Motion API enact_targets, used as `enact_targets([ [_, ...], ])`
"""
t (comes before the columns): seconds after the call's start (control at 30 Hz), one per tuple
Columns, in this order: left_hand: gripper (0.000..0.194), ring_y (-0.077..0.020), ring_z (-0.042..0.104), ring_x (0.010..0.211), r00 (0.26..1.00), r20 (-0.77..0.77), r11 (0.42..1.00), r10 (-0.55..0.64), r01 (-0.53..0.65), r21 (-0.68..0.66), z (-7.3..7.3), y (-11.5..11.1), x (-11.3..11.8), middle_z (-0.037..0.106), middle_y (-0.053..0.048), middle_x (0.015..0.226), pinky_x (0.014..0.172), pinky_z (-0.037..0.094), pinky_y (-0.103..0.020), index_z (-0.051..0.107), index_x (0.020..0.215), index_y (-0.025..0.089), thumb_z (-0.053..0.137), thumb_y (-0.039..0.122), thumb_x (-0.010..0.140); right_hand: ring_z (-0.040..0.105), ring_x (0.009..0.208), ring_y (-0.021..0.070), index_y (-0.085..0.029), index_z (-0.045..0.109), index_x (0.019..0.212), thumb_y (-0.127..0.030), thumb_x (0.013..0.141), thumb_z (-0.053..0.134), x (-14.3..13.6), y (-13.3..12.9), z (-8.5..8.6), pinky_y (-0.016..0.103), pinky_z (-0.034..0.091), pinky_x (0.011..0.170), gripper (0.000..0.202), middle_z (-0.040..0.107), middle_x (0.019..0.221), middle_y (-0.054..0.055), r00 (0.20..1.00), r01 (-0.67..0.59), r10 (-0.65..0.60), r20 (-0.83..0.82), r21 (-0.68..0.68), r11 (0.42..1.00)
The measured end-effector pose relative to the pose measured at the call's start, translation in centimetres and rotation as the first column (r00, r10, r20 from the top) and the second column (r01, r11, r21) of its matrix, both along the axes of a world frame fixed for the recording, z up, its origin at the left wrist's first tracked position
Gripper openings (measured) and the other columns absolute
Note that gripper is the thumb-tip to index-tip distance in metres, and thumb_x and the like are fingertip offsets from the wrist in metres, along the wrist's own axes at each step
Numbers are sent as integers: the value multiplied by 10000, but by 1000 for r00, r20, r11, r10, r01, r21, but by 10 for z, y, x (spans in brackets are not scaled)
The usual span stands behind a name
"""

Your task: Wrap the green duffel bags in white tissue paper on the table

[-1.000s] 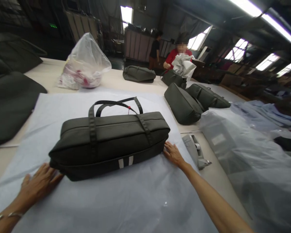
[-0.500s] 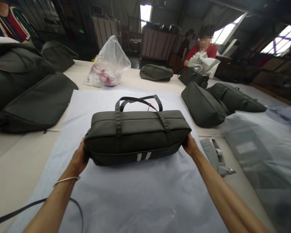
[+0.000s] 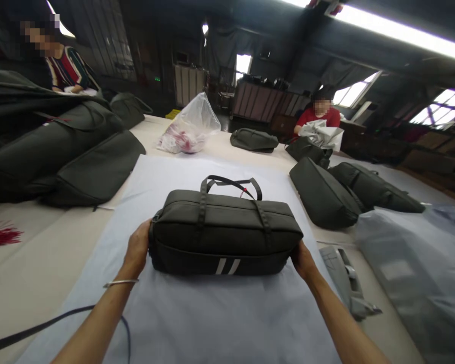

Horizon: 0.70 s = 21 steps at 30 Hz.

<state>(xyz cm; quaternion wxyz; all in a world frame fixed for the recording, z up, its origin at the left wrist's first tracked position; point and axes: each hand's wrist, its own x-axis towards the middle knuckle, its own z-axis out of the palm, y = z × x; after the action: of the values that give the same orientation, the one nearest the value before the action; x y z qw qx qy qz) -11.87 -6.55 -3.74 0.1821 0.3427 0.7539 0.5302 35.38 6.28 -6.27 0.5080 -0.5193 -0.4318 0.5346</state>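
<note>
A dark grey-green bag (image 3: 227, 232) with two upright handles, a small red tag and two white stripes on its lower front is on a pale sheet (image 3: 227, 318). At the bag's left end, my left hand (image 3: 137, 247) grips it, with a metal bangle on the wrist. My right hand (image 3: 302, 259) holds the right end, its fingertips hidden behind and beneath the corner. A thin dark strap (image 3: 41, 328) curves across the sheet's lower left and passes by my left forearm.
Dark bags (image 3: 94, 172) are piled on the left; more bags (image 3: 322, 192) lie right. A grey tape dispenser (image 3: 347, 283) and clear plastic (image 3: 409, 273) sit at right. Beyond are a plastic bag (image 3: 191, 126), red threads (image 3: 2, 235) at left, and two people.
The view has tilted up and shifted, so the scene sits lower and more of the ceiling shows. Both hands still hold the bag's ends, and its front looks turned slightly.
</note>
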Motion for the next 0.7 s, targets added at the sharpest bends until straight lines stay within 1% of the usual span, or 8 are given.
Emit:
enact_targets([
  [0.13,511,-269,501,1270,962,-250,982,105,-61,180,49,7,19,594,-146,1300,1134,330,-444,579,1221,139,328,473,927,583,1202,295,-271,666,1160,-649,804,523,12,0,4,434,536,925,538,659,1263,57,983,-47,50,177,-22,999],
  [0.23,510,-255,471,1312,821,-560,964,111,48,262,101,21,38,580,-154,1328,1128,324,-428,554,1256,144,287,467,966,537,1254,302,-238,668,1154,-645,777,548,18,8,22,458,467,1017,568,626,1309,79,940,16,-47,337,96,995],
  [0.3,529,-300,508,1279,720,-694,994,-21,92,66,131,37,51,614,-184,1278,1115,311,-497,541,1285,134,321,491,964,521,1267,302,-199,666,1153,-632,769,564,10,18,48,458,394,1088,587,634,1289,105,892,84,-174,417,224,971],
  [0.37,591,-375,602,1142,675,-684,957,-275,119,-266,152,56,63,679,-226,1124,1028,365,-578,533,1300,100,421,540,922,547,1231,298,-171,659,1158,-615,789,552,-9,28,85,456,368,1104,587,651,1253,124,851,84,-243,465,338,937],
  [0.43,649,-407,656,1014,678,-574,862,-460,185,-472,160,76,73,710,-229,1012,917,442,-570,511,1327,93,552,536,854,586,1171,286,-167,659,1149,-587,815,536,-39,36,123,439,397,1074,550,662,1229,124,826,-22,-227,516,432,902],
  [0.53,653,-355,666,1022,687,-514,837,-514,269,-477,157,93,85,707,-181,1084,870,490,-469,415,1414,157,609,356,823,598,1140,261,-190,666,1148,-533,836,548,-92,43,168,395,418,1040,478,660,1233,99,706,-346,-46,707,402,848],
  [0.6,624,-288,651,1071,722,-517,879,-460,290,-377,150,93,88,681,-139,1169,887,493,-408,363,1441,193,536,234,844,581,1160,259,-198,659,1174,-509,813,597,-124,46,182,372,414,1026,480,642,1265,89,522,-502,67,850,243,830],
  [0.7,570,-207,637,1058,840,-450,932,-303,361,46,141,79,90,662,-80,1151,938,481,-366,360,1425,215,474,188,867,604,1087,268,-208,665,1161,-461,782,644,-158,49,187,359,444,924,457,641,1235,97,233,-482,97,968,29,875],
])
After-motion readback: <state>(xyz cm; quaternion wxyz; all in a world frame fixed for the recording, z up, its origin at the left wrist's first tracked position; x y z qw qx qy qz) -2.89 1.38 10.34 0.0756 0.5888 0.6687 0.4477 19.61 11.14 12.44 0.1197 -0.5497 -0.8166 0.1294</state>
